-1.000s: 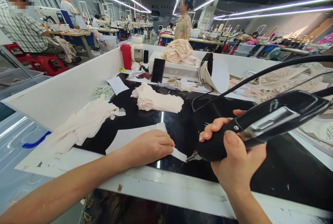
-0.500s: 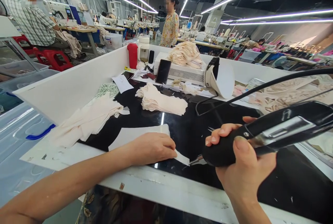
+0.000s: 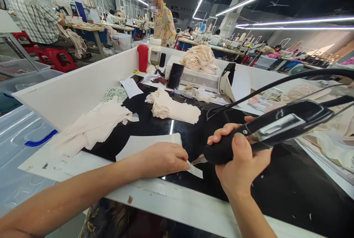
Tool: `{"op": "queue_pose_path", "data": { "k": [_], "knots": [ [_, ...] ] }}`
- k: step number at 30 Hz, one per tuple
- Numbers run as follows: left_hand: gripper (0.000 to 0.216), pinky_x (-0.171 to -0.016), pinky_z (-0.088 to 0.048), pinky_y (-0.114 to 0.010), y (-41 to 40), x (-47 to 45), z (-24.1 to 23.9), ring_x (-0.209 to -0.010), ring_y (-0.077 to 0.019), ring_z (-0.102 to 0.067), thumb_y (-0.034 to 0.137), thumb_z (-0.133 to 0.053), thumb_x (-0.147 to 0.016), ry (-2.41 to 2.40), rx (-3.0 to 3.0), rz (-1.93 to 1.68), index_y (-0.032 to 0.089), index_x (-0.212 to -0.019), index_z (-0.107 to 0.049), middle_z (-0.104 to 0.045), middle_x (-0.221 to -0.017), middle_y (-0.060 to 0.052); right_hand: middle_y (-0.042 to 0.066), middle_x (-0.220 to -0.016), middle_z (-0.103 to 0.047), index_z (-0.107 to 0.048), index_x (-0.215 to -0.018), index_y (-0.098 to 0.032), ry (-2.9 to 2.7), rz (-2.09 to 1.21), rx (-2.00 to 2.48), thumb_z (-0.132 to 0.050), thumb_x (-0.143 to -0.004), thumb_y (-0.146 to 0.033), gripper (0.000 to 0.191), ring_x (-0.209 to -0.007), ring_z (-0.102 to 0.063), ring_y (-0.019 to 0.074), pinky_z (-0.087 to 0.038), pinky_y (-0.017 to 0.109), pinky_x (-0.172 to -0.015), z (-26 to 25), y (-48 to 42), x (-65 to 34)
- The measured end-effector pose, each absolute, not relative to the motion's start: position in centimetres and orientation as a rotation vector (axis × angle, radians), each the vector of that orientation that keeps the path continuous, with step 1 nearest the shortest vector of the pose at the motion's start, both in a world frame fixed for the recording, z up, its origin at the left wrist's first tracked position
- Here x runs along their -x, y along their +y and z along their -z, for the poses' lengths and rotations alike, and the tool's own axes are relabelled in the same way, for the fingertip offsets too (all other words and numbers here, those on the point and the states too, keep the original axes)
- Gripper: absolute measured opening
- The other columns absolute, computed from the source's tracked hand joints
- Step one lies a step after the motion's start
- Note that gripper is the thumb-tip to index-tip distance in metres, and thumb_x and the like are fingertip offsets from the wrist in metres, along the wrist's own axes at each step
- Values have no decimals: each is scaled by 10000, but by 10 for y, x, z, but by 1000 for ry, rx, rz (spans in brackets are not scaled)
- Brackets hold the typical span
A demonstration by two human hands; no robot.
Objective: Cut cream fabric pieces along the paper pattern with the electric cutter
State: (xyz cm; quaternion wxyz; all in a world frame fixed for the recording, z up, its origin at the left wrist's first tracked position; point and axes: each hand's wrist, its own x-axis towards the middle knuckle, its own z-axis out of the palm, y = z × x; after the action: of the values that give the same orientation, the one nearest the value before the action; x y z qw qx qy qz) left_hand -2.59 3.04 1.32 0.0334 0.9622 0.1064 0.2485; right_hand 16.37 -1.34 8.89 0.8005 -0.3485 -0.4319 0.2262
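My right hand [image 3: 242, 160] is wrapped round the thick black handle of a corded hand tool [image 3: 276, 129]. Its narrow metal tip [image 3: 198, 159] points left and meets the edge of a pale strip [image 3: 196, 172] close to my left fingertips. With fingers bent and pressed together, my left hand [image 3: 168, 158] holds the strip down on the glossy black tabletop. A white flat piece [image 3: 146, 142] lies behind and under this hand; whether it joins the strip is hidden. Farther back sits a stack of cream fabric pieces [image 3: 174, 108].
More cream fabric [image 3: 94, 127] spreads at the left. A phone [image 3: 175, 76] leans on a white vented box [image 3: 199, 77] topped with fabric. A black cable [image 3: 279, 81] arches over the right side. A white low wall [image 3: 83, 94] edges the table; a person [image 3: 164, 24] stands beyond.
My right hand has moved left and slightly up with the tool, its tip shifting from the strip's far end to beside my left fingers. The standing person has moved left.
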Motion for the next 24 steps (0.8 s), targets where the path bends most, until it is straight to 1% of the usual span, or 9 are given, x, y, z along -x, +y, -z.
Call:
{"op": "queue_pose_path", "data": {
  "k": [4, 8, 15, 19, 24],
  "knots": [
    [162, -838, -556, -288, 30, 25, -13, -984, -162, -763, 173, -689, -1158, 322, -2966, -769, 209, -1069, -820, -830, -1119, -14, -66, -812, -704, -645, -1234, -276, -932, -489, 753, -962, -880, -399, 490, -560, -658, 157, -622, 300, -528, -88, -14, -164],
    [212, -853, -560, -280, 31, 26, -13, -981, -164, -765, 199, -651, -1183, 325, -2953, -763, 211, -1051, -817, -833, -1105, -24, -66, -833, -701, -634, -1207, -292, -927, -507, 768, -970, -867, -412, 492, -564, -658, 155, -619, 301, -528, -90, -13, -164],
    [246, -860, -572, -271, 31, 27, -16, -1000, -170, -770, 179, -631, -1184, 317, -2941, -751, 199, -1009, -804, -822, -1098, -39, -59, -798, -691, -656, -1195, -273, -922, -447, 751, -966, -856, -370, 469, -557, -656, 164, -618, 300, -532, -92, -22, -177],
    [219, -864, -579, -278, 30, 28, -18, -1016, -175, -771, 168, -637, -1178, 313, -2922, -756, 199, -1046, -809, -819, -1101, -37, -62, -797, -693, -657, -1208, -279, -940, -449, 751, -970, -871, -396, 475, -561, -660, 165, -613, 296, -529, -88, -22, -179],
    [266, -844, -577, -290, 31, 29, -18, -1002, -171, -774, 203, -607, -1204, 310, -2920, -763, 209, -1042, -818, -827, -1104, -34, -61, -805, -694, -648, -1167, -278, -927, -455, 788, -967, -874, -390, 447, -561, -649, 155, -607, 290, -531, -90, -22, -176]
  ]
}}
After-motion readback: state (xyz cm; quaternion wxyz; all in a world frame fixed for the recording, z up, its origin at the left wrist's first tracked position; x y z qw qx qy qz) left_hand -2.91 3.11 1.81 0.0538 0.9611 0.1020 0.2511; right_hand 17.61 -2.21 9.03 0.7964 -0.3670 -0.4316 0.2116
